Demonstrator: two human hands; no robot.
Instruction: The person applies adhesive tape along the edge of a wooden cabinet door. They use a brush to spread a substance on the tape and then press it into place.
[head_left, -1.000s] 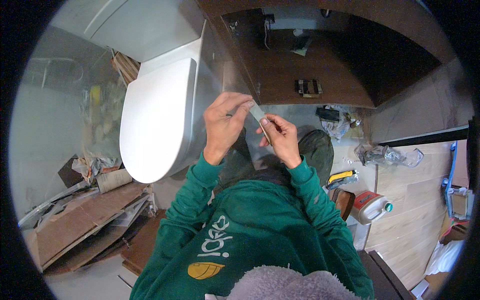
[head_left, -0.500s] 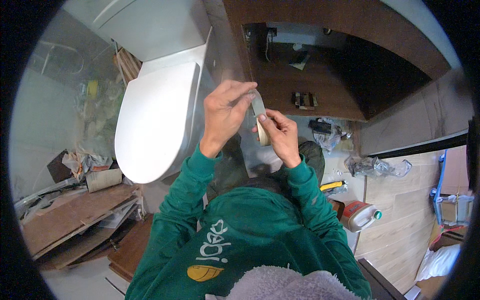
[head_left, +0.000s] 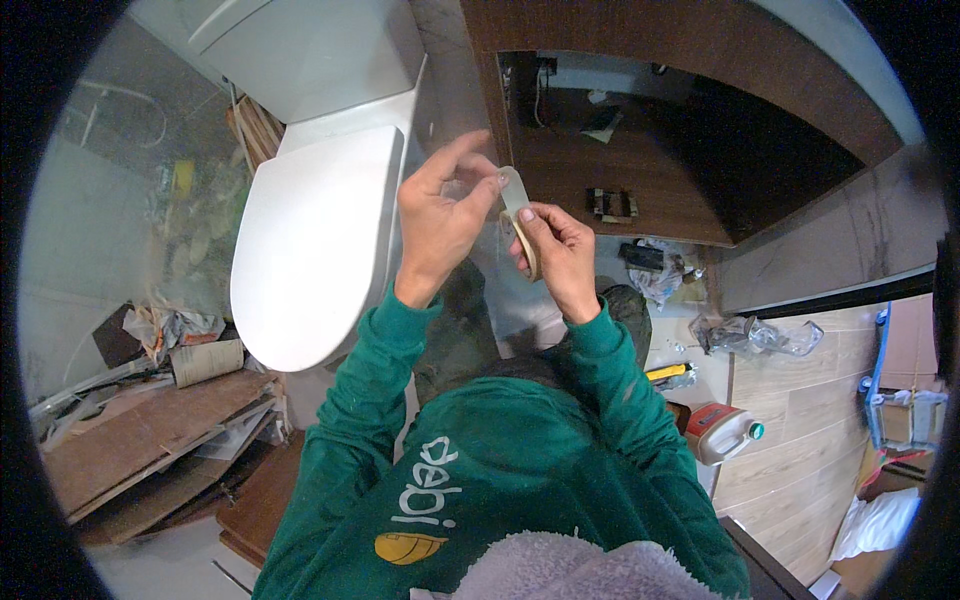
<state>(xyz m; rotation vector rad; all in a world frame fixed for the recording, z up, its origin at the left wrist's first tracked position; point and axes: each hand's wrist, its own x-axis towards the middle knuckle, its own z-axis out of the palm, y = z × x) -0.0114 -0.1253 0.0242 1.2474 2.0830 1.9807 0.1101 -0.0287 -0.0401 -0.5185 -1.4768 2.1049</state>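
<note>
My right hand grips a beige roll of tape, its thumb pressed on the roll's upper end. A short pale strip of the tape stands up from the roll. My left hand is at the strip's free end, with the thumb on it and the index finger raised away; the other fingertips are partly hidden behind. Both hands are held up in front of me, between the toilet and the dark wood cabinet.
A white toilet with its lid down stands at left. The open-fronted brown cabinet is ahead to the right. Wooden boards and scraps are piled at lower left. A jug with a green cap, a yellow-handled tool and plastic wrapping lie at right.
My left index finger has lifted off the tape, leaving the thumb at its end. The roll has tilted slightly in my right hand, and the strip shows more of its flat face.
</note>
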